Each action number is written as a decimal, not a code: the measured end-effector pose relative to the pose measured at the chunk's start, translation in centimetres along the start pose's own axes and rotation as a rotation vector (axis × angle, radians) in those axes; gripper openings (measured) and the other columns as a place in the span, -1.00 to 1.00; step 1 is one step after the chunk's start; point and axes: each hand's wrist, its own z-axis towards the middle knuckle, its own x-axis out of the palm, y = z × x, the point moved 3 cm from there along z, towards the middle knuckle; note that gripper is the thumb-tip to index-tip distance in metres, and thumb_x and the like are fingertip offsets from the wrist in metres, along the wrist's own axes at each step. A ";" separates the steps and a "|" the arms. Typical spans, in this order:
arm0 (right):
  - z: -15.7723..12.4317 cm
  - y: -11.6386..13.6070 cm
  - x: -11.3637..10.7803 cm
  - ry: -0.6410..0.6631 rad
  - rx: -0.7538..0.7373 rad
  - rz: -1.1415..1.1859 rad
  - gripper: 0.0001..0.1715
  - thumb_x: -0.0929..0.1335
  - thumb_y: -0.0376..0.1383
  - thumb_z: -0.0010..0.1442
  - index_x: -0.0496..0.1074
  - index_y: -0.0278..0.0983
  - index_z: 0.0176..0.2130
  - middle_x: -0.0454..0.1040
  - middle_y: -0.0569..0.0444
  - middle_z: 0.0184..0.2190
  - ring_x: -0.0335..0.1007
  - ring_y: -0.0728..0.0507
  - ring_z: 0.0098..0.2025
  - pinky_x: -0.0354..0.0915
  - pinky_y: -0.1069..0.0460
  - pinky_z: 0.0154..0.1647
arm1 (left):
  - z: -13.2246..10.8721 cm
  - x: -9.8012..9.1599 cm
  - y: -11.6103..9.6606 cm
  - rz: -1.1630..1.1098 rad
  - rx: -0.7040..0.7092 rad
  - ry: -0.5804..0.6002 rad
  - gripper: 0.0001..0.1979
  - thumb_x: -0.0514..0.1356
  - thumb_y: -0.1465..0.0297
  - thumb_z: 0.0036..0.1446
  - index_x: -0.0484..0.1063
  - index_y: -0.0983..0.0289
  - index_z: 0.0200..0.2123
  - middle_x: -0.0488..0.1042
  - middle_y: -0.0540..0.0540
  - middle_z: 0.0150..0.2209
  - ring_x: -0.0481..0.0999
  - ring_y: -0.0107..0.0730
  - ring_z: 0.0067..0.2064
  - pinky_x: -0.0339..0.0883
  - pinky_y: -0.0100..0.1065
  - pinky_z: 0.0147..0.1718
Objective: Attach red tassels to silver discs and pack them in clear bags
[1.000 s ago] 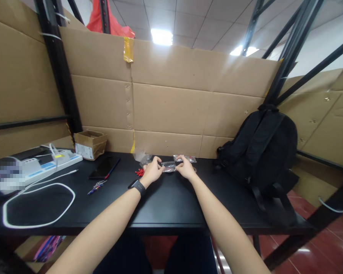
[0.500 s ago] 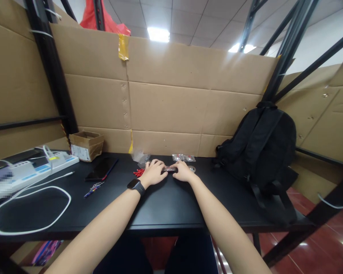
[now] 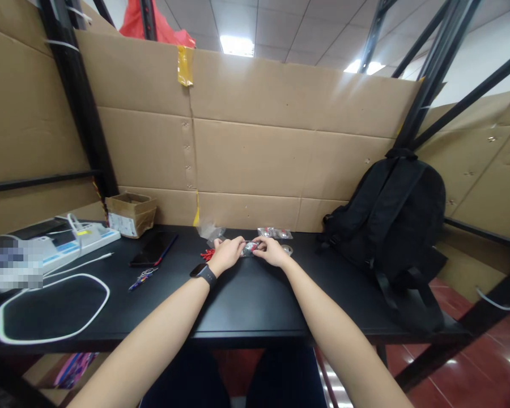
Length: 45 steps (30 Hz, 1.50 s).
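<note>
Between my two hands is a small clear plastic packet [image 3: 249,248] with something shiny and a bit of red inside. My left hand [image 3: 227,253], with a dark watch on its wrist, is closed on the packet's left end. The fingers of my right hand [image 3: 272,251] pinch its right end. Just left of my left hand lie red twisted pieces [image 3: 207,254], partly covered by it. Behind them rests a crumpled clear bag [image 3: 212,232]. Similar clear packets [image 3: 275,233] lie beyond my right hand, and a roll of clear tape [image 3: 288,249] sits beside it.
A black backpack [image 3: 397,226] leans at the right of the black table [image 3: 255,309]. At the left are a phone [image 3: 153,249], a small keyring-like bundle [image 3: 143,279], an open cardboard box [image 3: 132,214], a white power strip [image 3: 80,246] and a looped white cable [image 3: 106,300]. Cardboard panels wall the back.
The packet between my hands has turned, so its shiny, red-marked face now shows. My left fingers have drawn in from spread to a grip at its end.
</note>
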 end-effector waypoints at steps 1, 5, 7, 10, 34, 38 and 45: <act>0.1 -0.2 0.1 0.012 0.018 0.041 -0.56 0.46 -0.27 0.10 0.44 -0.24 0.00 0.57 0.13 -0.40 0.50 -0.07 -0.34 0.33 0.05 -0.21 | 0.0 0.1 0.1 0.007 -0.004 -0.005 -0.70 -0.09 0.21 0.39 0.40 0.09 -0.05 0.61 0.05 -0.28 0.54 -0.15 -0.10 -0.01 -0.09 0.00; 0.1 -0.2 -0.1 0.019 0.083 0.000 -0.48 0.48 -0.26 0.09 0.41 -0.23 0.04 0.55 0.14 -0.43 0.47 -0.07 -0.38 0.30 0.04 -0.23 | -0.2 0.0 -0.2 0.071 0.028 -0.040 -0.71 -0.01 0.18 0.35 0.35 0.11 0.03 0.61 0.12 -0.23 0.53 -0.08 -0.08 0.00 -0.07 -0.01; -0.1 0.2 -0.4 0.018 0.107 -0.119 -0.56 0.46 -0.24 0.11 0.45 -0.18 0.01 0.55 0.14 -0.41 0.47 -0.09 -0.33 0.28 0.02 -0.20 | -0.5 0.0 -0.5 0.110 0.069 -0.052 -0.69 0.03 0.15 0.32 0.36 0.13 0.02 0.60 0.16 -0.19 0.52 -0.03 -0.07 0.01 -0.06 -0.02; -0.5 1.0 -0.6 0.033 0.134 -0.317 -0.65 0.43 -0.16 0.15 0.49 -0.14 -0.04 0.54 0.09 -0.34 0.46 -0.15 -0.24 0.22 -0.05 -0.10 | -0.7 -0.2 -0.8 0.157 0.096 -0.072 -0.66 0.11 0.13 0.27 0.38 0.16 0.01 0.59 0.21 -0.14 0.48 0.04 -0.03 0.02 -0.03 -0.02; 8.8 2.9 2.2 -0.145 0.094 -0.848 -0.71 0.28 -0.37 0.27 0.52 -0.20 -0.07 0.39 -0.16 0.02 0.15 -0.30 0.12 0.05 -0.21 0.07 | -0.2 -6.8 8.7 0.057 -0.208 -0.309 -0.73 0.24 0.17 0.12 0.47 0.09 -0.11 0.58 0.10 -0.07 0.40 -0.03 0.03 0.09 -0.11 -0.04; 7.6 3.9 1.9 -0.208 0.045 -0.778 -0.72 0.27 -0.32 0.27 0.50 -0.21 -0.07 0.39 -0.14 -0.02 0.19 -0.30 0.07 0.07 -0.20 0.05 | 0.1 -5.9 8.4 0.057 -0.206 -0.249 -0.78 0.21 0.28 0.14 0.48 0.07 -0.11 0.62 0.08 -0.18 0.43 -0.09 0.01 0.03 -0.12 -0.02; 2.7 4.6 -2.0 -0.351 -0.049 -0.547 -0.60 0.32 -0.32 0.16 0.42 -0.12 0.01 0.34 -0.05 0.03 0.22 -0.26 0.07 0.11 -0.15 0.02 | -0.3 -6.8 7.0 -0.030 -0.335 -0.378 -0.73 0.13 0.39 0.16 0.43 0.08 -0.06 0.63 0.08 -0.20 0.49 -0.10 -0.02 0.01 -0.13 -0.06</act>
